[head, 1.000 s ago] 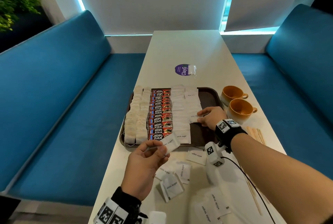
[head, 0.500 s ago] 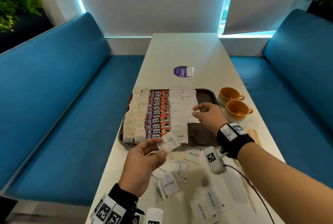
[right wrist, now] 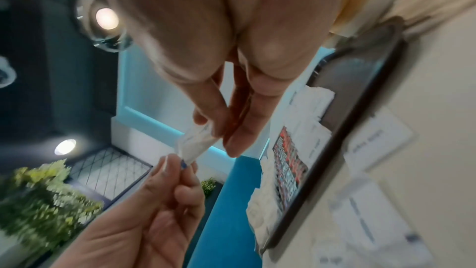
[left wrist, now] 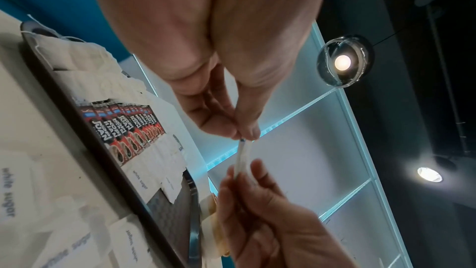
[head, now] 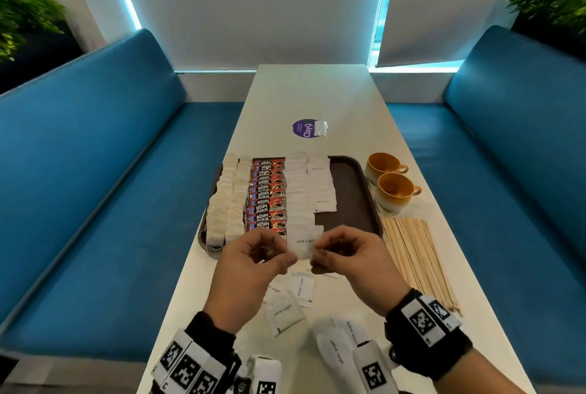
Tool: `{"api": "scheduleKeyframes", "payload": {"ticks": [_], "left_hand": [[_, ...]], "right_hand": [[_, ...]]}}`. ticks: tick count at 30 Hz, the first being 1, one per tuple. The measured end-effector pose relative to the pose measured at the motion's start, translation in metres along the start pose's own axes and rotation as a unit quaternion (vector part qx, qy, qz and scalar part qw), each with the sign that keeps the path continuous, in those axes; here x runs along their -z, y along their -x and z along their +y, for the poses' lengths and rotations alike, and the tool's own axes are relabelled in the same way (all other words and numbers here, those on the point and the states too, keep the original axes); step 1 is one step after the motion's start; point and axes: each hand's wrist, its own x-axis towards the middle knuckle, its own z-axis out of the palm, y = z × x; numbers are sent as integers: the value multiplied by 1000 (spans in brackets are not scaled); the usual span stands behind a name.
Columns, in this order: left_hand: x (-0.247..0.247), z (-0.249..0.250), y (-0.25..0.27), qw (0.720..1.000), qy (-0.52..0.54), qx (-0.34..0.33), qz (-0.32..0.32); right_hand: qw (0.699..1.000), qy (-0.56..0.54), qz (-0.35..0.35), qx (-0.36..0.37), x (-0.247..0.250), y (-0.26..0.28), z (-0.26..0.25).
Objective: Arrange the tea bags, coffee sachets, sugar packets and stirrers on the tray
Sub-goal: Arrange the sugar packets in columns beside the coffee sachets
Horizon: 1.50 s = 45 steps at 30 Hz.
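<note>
- Packet point(head: 305, 242): a white sugar sachet, held in the air just above the tray's near edge, pinched at opposite ends, probably to be flattened or passed across before placing.
- Left hand point(head: 253, 262): fingertips are closed on the packet's left end.
- Right hand point(head: 345, 254): the right end is pinched.
- Tray point(head: 352, 191): rows of tea bags point(head: 226, 200), coffee sachets point(head: 266, 194) and sugar are laid; bare space is left at right.
- Stirrers point(head: 415, 259): left on the table, beside the tray.

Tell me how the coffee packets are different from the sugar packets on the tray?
The coffee packets are red and black with big letters; the sugar packets are plain white with tiny writing. Coffee fills one column, sugar two, the right one stopping short. Both lie flat in overlapping rows on the tray.
</note>
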Motion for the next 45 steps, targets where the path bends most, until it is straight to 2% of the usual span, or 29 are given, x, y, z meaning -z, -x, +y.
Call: {"api": "scheduleKeyframes", "payload": {"ticks": [6,12,21,36,39,41,45], "left_hand": [[-1,7,6,999,-43,-24,9],[-1,3,5,997,-71,-5,15],[-9,-2,7,1000,-12,24,15],[-13,-22,-4,999,18,43,16],[-13,-30,-12,998,-33,56,3],[-10,-38,-20,990,-132,54,-13],[-5,-52,-35,938,-335,-11,-88]], "right_hand": [[999,25,-9,-27,-5,9,17],[1000,-16,17,3,-2,14,10],[1000,-5,0,4,2,14,4],[999,7,44,-18,8,2,11],[997,36,68,-23,17,-16,9],[993,58,98,-37,31,-37,12],[977,123,152,-84,60,-87,27]]}}
